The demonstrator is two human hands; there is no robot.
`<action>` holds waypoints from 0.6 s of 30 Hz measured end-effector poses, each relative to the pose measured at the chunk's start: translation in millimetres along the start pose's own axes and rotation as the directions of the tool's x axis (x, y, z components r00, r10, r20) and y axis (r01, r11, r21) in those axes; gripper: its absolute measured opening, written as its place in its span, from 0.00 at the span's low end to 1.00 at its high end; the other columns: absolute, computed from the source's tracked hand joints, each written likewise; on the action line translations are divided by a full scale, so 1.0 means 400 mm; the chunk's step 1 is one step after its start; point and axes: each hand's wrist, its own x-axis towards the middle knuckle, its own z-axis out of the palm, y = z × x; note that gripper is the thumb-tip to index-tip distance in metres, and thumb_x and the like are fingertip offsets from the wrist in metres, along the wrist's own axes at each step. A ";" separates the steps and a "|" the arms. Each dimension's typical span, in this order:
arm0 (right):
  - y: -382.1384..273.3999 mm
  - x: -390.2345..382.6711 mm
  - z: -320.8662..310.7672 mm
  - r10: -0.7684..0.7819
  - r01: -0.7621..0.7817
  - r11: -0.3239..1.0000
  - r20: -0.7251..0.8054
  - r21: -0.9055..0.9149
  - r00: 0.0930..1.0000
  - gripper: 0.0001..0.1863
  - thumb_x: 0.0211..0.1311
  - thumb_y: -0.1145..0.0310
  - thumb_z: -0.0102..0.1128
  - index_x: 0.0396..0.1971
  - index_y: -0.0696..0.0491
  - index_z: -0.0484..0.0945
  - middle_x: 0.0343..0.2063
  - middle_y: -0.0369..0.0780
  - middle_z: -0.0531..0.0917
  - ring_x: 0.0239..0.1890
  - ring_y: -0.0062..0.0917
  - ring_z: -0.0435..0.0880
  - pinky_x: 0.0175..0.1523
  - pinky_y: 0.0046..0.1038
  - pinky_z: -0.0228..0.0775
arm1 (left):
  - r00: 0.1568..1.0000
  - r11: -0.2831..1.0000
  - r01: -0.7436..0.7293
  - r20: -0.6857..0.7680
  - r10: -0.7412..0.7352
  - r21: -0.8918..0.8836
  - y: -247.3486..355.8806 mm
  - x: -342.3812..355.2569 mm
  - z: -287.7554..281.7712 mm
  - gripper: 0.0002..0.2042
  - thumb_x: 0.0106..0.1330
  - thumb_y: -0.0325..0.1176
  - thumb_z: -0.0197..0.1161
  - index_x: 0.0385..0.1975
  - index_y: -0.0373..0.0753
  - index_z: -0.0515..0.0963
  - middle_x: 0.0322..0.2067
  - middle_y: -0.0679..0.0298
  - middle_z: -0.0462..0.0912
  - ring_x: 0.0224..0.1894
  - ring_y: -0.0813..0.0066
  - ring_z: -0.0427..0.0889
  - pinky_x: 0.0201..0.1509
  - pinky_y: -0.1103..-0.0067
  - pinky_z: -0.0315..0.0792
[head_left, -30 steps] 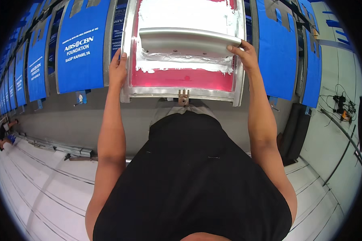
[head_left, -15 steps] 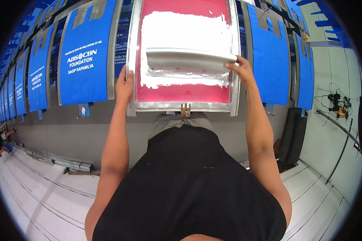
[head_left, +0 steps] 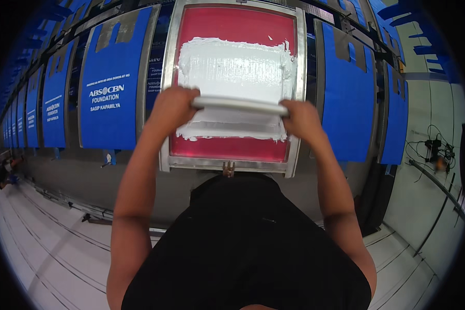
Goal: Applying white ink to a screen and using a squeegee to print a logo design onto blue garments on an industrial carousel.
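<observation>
In front of me lies a screen-printing frame [head_left: 166, 129] of bare metal with a red mesh [head_left: 232, 148]. White ink [head_left: 232, 67] covers the middle of the mesh in a rough rectangle. A long metal squeegee [head_left: 240, 105] stretches crosswise over the ink. Its left end is in my left hand [head_left: 178, 108], with the fingers wrapped round it. My right hand [head_left: 302, 119] grips the right end in the same way. Where the squeegee's lower edge meets the mesh is partly hidden by its bar.
Blue printed bags [head_left: 108, 82] lie on boards in a long row to the left. More blue bags [head_left: 346, 93] lie to the right. A small metal clamp [head_left: 228, 168] sits at the frame's near edge. A power tool [head_left: 435, 150] with cables is by the right wall.
My left hand has left the frame's left side and taken hold of the squeegee's left end. The squeegee is tilted more upright and sits lower in view. The whole frame also appears lower.
</observation>
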 end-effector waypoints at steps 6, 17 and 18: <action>0.060 0.254 0.056 -0.177 0.070 0.942 -0.309 -0.329 0.934 0.16 0.46 0.74 0.57 0.40 0.52 0.76 0.34 0.43 0.81 0.41 0.37 0.80 0.52 0.45 0.64 | 0.962 0.997 0.026 -0.271 -0.004 0.078 -0.095 0.198 0.094 0.17 0.47 0.27 0.66 0.41 0.38 0.75 0.36 0.52 0.79 0.43 0.52 0.78 0.48 0.64 0.72; -0.130 -0.162 0.057 -0.087 0.086 0.995 -0.007 -0.053 0.996 0.17 0.36 0.78 0.59 0.34 0.55 0.75 0.27 0.45 0.79 0.36 0.43 0.77 0.49 0.40 0.68 | 0.997 0.998 0.059 -0.044 -0.061 -0.038 0.086 -0.222 0.081 0.15 0.40 0.28 0.68 0.31 0.39 0.76 0.31 0.60 0.77 0.38 0.58 0.77 0.43 0.66 0.72; -0.138 -0.168 0.057 -0.080 0.080 0.996 0.021 -0.028 0.997 0.19 0.36 0.78 0.59 0.35 0.55 0.76 0.28 0.45 0.80 0.35 0.43 0.77 0.48 0.40 0.68 | 0.998 0.996 0.052 -0.023 -0.053 -0.078 0.088 -0.230 0.088 0.16 0.40 0.28 0.70 0.32 0.39 0.76 0.32 0.59 0.78 0.37 0.56 0.77 0.42 0.65 0.72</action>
